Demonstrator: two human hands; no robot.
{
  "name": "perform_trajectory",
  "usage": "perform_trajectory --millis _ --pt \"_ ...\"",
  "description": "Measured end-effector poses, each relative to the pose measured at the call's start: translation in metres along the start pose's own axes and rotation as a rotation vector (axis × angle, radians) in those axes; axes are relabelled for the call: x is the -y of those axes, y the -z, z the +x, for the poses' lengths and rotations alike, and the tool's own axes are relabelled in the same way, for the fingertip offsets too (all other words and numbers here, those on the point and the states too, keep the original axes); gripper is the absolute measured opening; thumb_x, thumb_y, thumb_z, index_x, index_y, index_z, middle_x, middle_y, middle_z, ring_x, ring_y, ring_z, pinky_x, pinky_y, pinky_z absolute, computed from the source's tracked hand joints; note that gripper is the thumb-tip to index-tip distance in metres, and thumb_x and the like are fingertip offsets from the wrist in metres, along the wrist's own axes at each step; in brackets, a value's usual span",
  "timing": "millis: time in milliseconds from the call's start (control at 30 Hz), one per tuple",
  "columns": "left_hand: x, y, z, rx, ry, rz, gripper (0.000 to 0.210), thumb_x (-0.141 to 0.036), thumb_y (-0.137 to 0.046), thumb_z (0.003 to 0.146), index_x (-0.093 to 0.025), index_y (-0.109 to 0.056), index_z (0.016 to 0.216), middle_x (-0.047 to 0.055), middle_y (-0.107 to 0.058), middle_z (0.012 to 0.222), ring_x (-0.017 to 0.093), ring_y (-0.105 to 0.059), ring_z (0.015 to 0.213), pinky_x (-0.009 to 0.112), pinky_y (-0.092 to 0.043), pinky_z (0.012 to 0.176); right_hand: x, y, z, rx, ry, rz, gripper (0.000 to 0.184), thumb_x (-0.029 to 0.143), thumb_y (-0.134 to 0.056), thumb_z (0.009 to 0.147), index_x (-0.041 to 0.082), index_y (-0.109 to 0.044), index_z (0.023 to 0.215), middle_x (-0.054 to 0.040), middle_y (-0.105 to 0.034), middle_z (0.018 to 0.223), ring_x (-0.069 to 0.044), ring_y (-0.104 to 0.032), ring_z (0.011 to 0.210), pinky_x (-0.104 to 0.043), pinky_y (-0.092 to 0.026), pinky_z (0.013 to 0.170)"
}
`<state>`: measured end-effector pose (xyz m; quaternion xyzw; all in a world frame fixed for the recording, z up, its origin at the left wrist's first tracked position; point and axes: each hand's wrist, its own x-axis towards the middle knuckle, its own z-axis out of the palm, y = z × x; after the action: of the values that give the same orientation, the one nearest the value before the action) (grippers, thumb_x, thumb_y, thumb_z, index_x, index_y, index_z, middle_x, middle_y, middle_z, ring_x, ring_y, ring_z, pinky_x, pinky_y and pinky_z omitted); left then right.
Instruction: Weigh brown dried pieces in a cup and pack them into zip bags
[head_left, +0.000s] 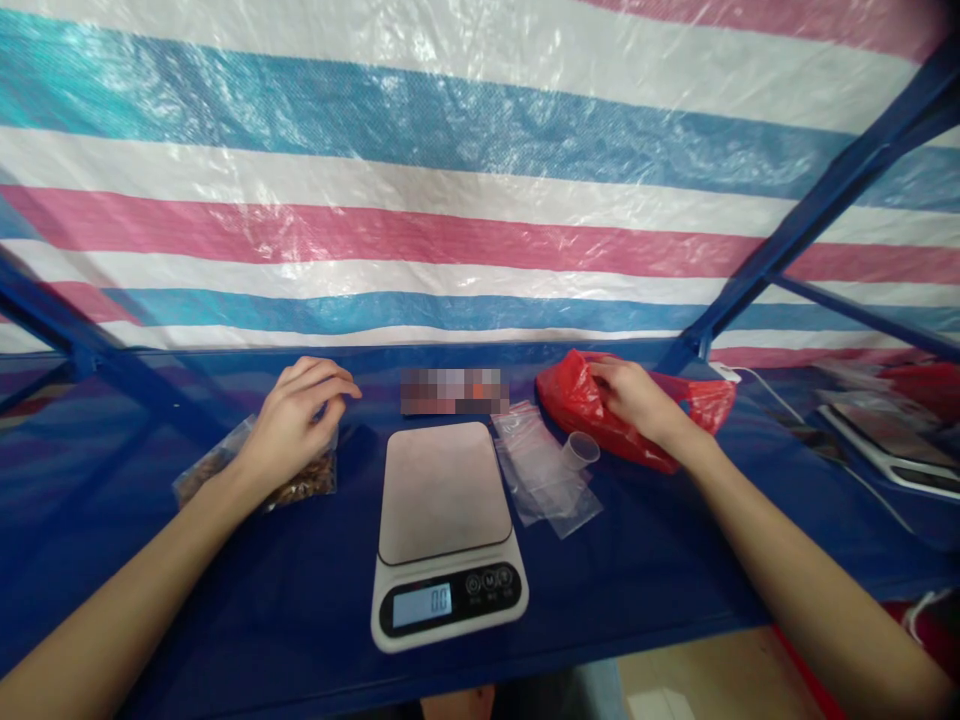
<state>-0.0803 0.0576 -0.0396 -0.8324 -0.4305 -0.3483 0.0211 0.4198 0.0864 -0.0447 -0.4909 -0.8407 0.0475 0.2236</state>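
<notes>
Kitchen scale [445, 495]: lay nearest the camera, its display at 0.0.
Bag of brown pieces [315, 482]: rested on the blue table [300, 610], partly behind the left wrist.
Left hand [300, 408]: hung over that bag, fingers loosely curled, grip half wide.
Clear bags [529, 475]: overlapped just right of the scale.
Small cup [580, 451]: sat tilted over them.
Red bag [637, 442]: lay crumpled beside the cup.
Right hand [639, 393]: reached into its folds, fingertips hidden; I couldn't tell its grip.

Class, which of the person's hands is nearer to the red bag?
Right. The right hand is touching the red bag; the left hand is away from it, left of the scale.
</notes>
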Motion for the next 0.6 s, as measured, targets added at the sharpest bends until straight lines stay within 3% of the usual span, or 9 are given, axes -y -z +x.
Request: perform_trajectory --millis 233,600 --pt "0.004 0.001 0.001 0.012 0.048 -0.022 0.029 -0.029 -0.048 0.097 -0.025 -0.075 0.087 0.006 -0.078 0.098 0.028 -0.067 0.101 0.046 -0.049 0.098 0.005 0.008 -0.003 -0.164 -0.027 0.007 0.021 0.018 -0.056 0.091 0.022 -0.075 0.083 -0.0091 -0.079 0.091 -0.024 -0.073 0.08 -0.035 -0.056 0.077" --pt "0.003 -0.002 0.002 0.0 0.089 -0.068 0.029 -0.027 -0.048 0.091 -0.024 -0.075 0.08 0.006 -0.078 0.09 0.026 -0.066 0.094 0.043 -0.051 0.096 0.028 0.033 -0.01 -0.391 -0.098 0.23 0.016 0.042 -0.074 0.094 0.027 -0.078 0.088 -0.0087 -0.08 0.096 -0.03 -0.075 0.091 -0.046 -0.06 0.088"
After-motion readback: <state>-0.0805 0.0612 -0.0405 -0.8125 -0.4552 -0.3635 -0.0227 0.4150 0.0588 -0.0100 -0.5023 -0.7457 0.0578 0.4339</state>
